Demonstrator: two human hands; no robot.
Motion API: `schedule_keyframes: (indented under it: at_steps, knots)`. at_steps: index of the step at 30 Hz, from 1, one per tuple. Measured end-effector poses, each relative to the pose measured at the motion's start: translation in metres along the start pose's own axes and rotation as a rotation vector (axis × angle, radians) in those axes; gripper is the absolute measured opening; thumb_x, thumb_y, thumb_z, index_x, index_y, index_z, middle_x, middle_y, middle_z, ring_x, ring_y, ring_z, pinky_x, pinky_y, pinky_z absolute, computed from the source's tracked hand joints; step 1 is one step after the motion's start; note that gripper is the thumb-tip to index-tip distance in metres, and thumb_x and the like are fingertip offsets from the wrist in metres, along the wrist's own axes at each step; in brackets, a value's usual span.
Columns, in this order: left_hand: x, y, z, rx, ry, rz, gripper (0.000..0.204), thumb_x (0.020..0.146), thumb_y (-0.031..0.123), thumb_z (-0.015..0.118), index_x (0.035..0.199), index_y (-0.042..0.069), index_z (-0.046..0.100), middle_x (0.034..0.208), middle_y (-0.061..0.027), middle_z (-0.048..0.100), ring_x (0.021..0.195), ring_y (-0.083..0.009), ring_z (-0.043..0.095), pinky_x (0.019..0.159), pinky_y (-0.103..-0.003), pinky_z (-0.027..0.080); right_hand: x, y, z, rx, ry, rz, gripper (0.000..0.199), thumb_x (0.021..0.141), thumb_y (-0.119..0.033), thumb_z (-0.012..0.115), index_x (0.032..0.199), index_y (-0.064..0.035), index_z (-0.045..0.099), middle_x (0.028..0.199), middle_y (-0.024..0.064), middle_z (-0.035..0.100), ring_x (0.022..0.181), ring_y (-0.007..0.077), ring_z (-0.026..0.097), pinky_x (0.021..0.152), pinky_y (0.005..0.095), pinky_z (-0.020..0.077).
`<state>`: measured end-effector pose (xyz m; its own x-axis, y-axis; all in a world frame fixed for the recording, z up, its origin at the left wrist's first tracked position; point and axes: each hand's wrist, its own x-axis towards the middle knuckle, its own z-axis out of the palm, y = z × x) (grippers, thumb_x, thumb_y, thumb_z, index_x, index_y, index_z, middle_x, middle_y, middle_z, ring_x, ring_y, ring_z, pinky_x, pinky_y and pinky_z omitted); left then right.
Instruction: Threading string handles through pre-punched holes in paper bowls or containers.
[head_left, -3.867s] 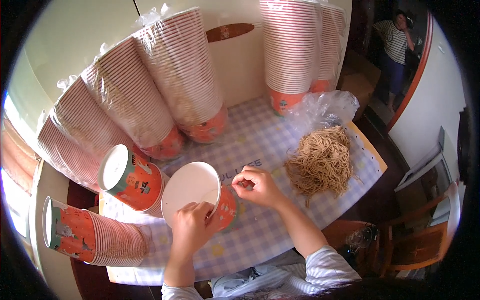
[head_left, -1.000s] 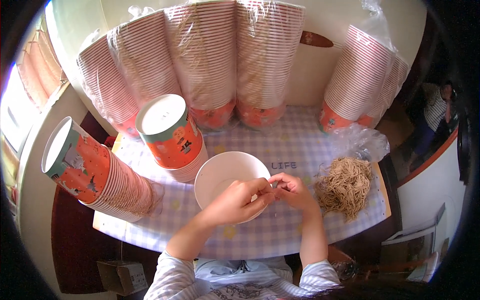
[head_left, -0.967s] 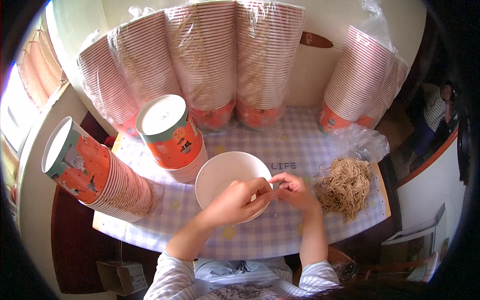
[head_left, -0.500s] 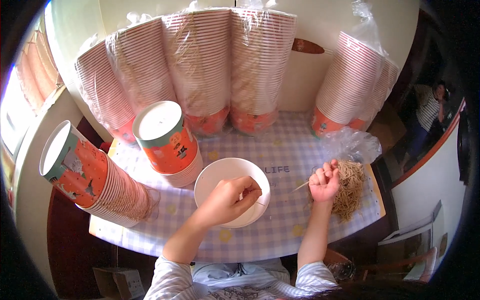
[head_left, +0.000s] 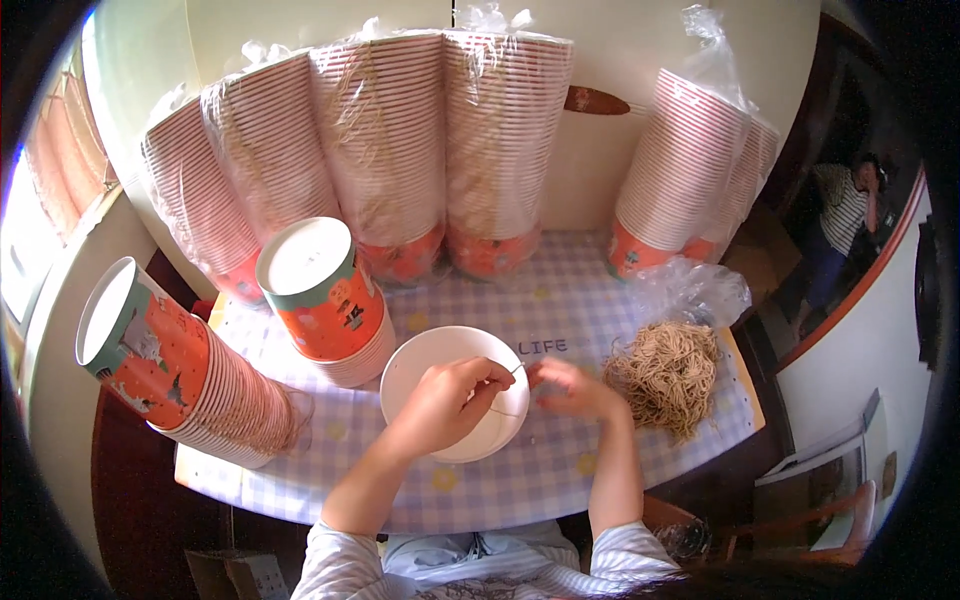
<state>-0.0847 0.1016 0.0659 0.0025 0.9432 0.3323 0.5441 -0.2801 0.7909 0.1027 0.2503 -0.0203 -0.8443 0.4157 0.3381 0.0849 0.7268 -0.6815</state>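
Since half a second ago, the right hand (head_left: 577,390) has been brought from the string pile (head_left: 666,378), right of centre, to the right rim of the white paper bucket (head_left: 448,346). Its fingers are blurred, and whether anything is gripped by them cannot be told. Thin string (head_left: 518,368) is pinched in the closed fingers of the left hand (head_left: 440,405), held over the bucket's mouth near the centre of the frame. The bucket is supported by the checked tabletop (head_left: 565,300).
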Motion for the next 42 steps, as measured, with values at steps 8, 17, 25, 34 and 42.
schedule_keyframes:
  at_steps: [8, 17, 25, 34, 42]
  knots:
    - [-0.002, 0.000, 0.008, 0.028, 0.046, 0.035, 0.010, 0.078, 0.005, 0.056, 0.087, 0.002, 0.060, 0.077, -0.0082, 0.063, 0.065, -0.0175, 0.061, 0.058, -0.027, 0.048, -0.004, -0.017, -0.008, 0.520, -0.650, 0.168, 0.020, 0.082, -0.021, 0.058, 0.093, -0.0037, 0.057, 0.079, 0.0034, 0.060, 0.074, 0.0117, 0.055, 0.064, 0.0269, 0.0441]
    - [-0.006, 0.004, 0.031, 0.259, 0.038, 0.095, 0.011, 0.077, 0.011, 0.056, 0.087, 0.005, 0.057, 0.072, -0.0113, 0.062, 0.058, -0.0291, 0.060, 0.055, -0.038, 0.049, -0.018, -0.026, -0.011, 0.646, -0.096, -0.011, 0.012, 0.082, -0.013, 0.060, 0.083, -0.0035, 0.053, 0.077, 0.0001, 0.055, 0.070, 0.0071, 0.050, 0.060, 0.0215, 0.0414]
    - [-0.006, 0.007, 0.039, 0.243, -0.004, 0.119, 0.009, 0.075, 0.010, 0.057, 0.079, 0.002, 0.058, 0.072, -0.0134, 0.059, 0.064, -0.0298, 0.058, 0.056, -0.039, 0.048, -0.010, -0.039, 0.003, 0.945, 0.047, -0.131, 0.005, 0.083, -0.003, 0.053, 0.086, -0.0045, 0.050, 0.086, 0.0062, 0.055, 0.081, 0.0119, 0.052, 0.068, 0.0228, 0.0423]
    - [-0.007, 0.011, 0.024, 0.108, -0.011, 0.023, 0.012, 0.075, 0.013, 0.059, 0.080, 0.002, 0.060, 0.071, -0.0136, 0.059, 0.062, -0.0286, 0.059, 0.057, -0.036, 0.047, -0.005, -0.043, 0.011, 0.764, 0.210, -0.189, 0.009, 0.076, 0.003, 0.055, 0.080, -0.0049, 0.055, 0.090, 0.0048, 0.053, 0.075, 0.0089, 0.050, 0.066, 0.0211, 0.0398]
    - [-0.006, 0.001, 0.007, 0.173, -0.018, 0.036, 0.011, 0.075, 0.009, 0.060, 0.083, 0.003, 0.063, 0.074, -0.0099, 0.063, 0.064, -0.0216, 0.061, 0.057, -0.030, 0.048, 0.005, -0.054, 0.020, 0.490, 0.239, -0.161, 0.019, 0.068, -0.003, 0.069, 0.084, -0.0039, 0.060, 0.092, 0.0036, 0.052, 0.075, 0.0092, 0.051, 0.060, 0.0195, 0.0428]
